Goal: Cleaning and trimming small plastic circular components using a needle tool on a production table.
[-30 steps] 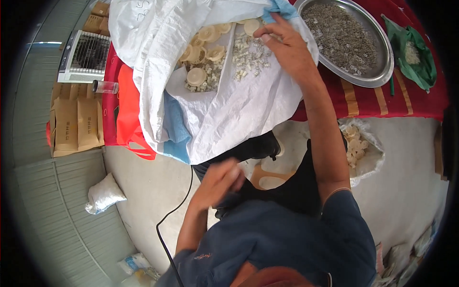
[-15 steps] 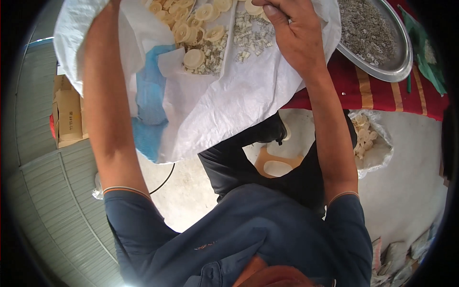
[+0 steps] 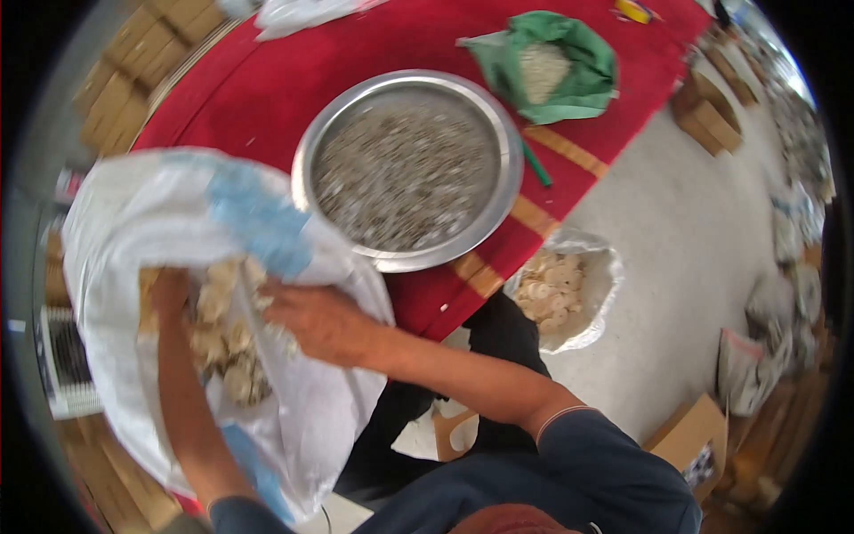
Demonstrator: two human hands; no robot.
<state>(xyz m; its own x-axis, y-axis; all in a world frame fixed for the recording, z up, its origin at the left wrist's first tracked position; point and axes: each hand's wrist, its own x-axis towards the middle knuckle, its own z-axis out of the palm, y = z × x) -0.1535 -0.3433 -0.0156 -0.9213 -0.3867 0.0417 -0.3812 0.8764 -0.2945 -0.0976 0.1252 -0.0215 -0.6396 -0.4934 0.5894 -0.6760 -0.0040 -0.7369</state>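
Near left: white woven sack (image 3: 133,231) lying open on the worktop edge, filled with pale dried slices (image 3: 222,347). Left hand (image 3: 169,294) buried among the slices, grip not discernible. Right hand (image 3: 316,320) resting on the slices, fingers curled over some. Beyond, at centre: round metal tray (image 3: 405,258) of greyish bits on the red worktop (image 3: 267,80). Far right: green bag (image 3: 578,62). On the floor, right: second open sack of slices (image 3: 600,285).
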